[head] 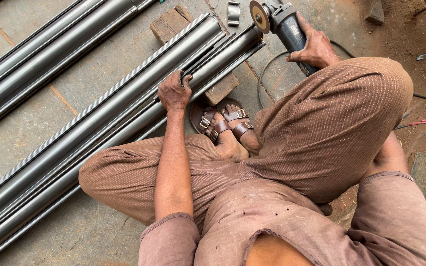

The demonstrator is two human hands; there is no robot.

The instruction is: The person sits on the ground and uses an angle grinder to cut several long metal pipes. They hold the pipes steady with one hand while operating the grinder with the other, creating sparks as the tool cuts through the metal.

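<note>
The person is squatting on the concrete floor (75, 231), seen from above. The left hand (174, 91) is pressing down on a bundle of long metal rails (99, 133), its grip closed over the upper edge of one rail, apparently to be keeping the stack from rolling or shifting. The rails are running with their long axis from the lower left of the frame up toward the upper middle, where their cut ends are pointing at the upper right and resting on a wooden block (173, 24) that is lifting them clear of the floor. The right hand (315, 47) is wrapping firmly around the body of an angle grinder (282, 22), its grip closed tight on it; the tool is sitting at the top middle of the frame, just beyond the rail ends, with its disc (259, 16) facing left toward them and its body angling back to the lower right. Its cable (267, 74) is looping across the floor beside the right knee. A sandalled foot (228, 125) is sitting against the block, beneath the rails. More rails (40, 54) are lying at the upper left.
</note>
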